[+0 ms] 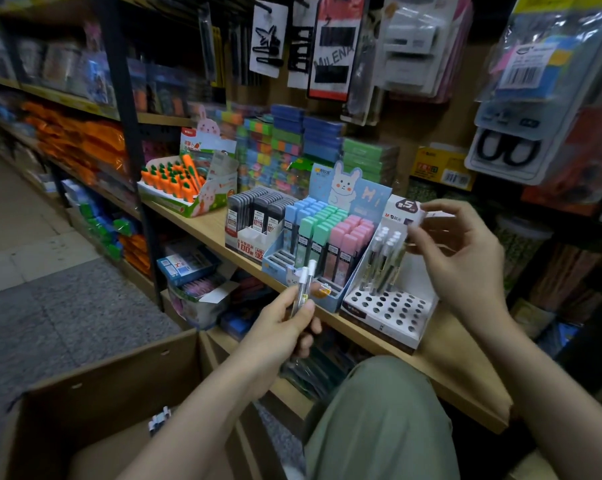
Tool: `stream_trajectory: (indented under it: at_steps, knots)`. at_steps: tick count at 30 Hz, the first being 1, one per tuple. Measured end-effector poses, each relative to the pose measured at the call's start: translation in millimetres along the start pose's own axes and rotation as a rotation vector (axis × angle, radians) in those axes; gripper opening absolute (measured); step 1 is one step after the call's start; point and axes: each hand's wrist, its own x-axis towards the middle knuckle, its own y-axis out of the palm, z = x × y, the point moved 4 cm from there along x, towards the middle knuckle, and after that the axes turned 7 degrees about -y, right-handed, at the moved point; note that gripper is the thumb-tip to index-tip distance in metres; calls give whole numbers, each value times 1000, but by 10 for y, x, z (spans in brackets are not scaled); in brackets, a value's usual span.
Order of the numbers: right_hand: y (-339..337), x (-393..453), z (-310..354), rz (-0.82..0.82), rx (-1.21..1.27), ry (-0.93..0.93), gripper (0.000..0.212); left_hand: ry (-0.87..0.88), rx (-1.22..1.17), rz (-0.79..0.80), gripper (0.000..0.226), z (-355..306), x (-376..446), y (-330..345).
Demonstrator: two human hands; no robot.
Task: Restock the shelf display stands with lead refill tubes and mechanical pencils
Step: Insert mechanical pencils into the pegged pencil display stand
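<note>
Wooden shelf [195, 221] carries four display stands in a row along its front edge. Leftmost: carrot stand [180, 188], set apart from the others. Next: black lead stand [254, 226], touching the blue bunny stand [322, 237] of pastel tubes. Rightmost: white pencil stand [389, 306], few holes filled. Stacked coloured boxes [285, 147] stand behind. Cardboard box [119, 382] sits on the floor [50, 271].
</note>
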Motion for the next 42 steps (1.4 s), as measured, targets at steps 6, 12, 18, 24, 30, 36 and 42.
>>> stream_trajectory:
  at_steps: [6,12,18,24,30,36,42]
  knots:
    - [-46,-100,-194,-12,-181,-120,25,-45,33,-20,35,35,62,37]
    - [49,-156,-301,-1,-224,-150,25,-26,11,13,32,15,49,16]
    - [89,-160,-313,16,-205,-136,25,18,-3,7,26,23,59,6]
    - [89,-100,-354,12,-239,-66,24,-19,51,-70,36,35,66,-26]
    - [199,-67,-406,56,-343,-43,22,12,14,2,22,-30,44,47]
    - [196,-128,-446,69,-372,-8,26,-4,-92,42,27,-6,38,41]
    - [124,-217,-229,57,-353,-38,28,-20,-97,125,25,27,18,69]
